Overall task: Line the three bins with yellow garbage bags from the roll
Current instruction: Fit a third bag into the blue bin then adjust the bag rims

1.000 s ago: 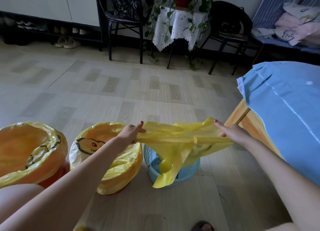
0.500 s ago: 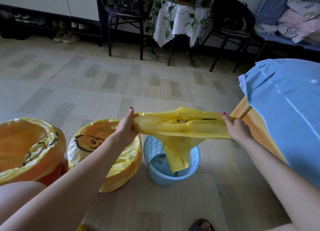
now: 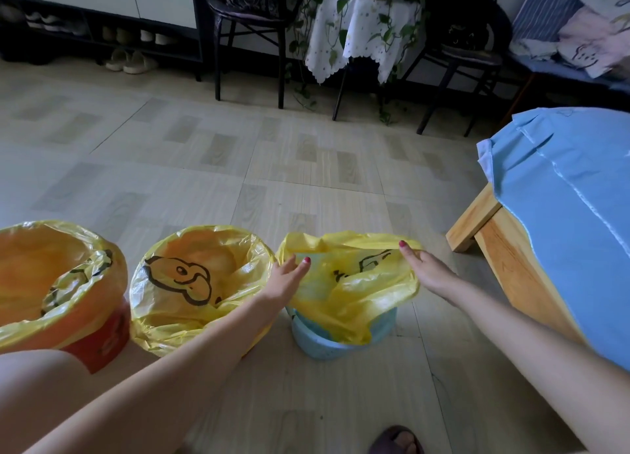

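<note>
Both hands, left hand (image 3: 288, 278) and right hand (image 3: 428, 269), pinch yellow bag (image 3: 354, 293) mouth over blue bin (image 3: 317, 346) below fingers; thin, slippery film, hold at hem.

bins: 3 (image 3: 61, 303) (image 3: 201, 290) (image 3: 327, 343); yellow bags: 3 (image 3: 354, 293); hands: 2 (image 3: 286, 279) (image 3: 429, 269); chairs: 2 (image 3: 252, 14) (image 3: 467, 41); beds: 1 (image 3: 576, 194)
</note>
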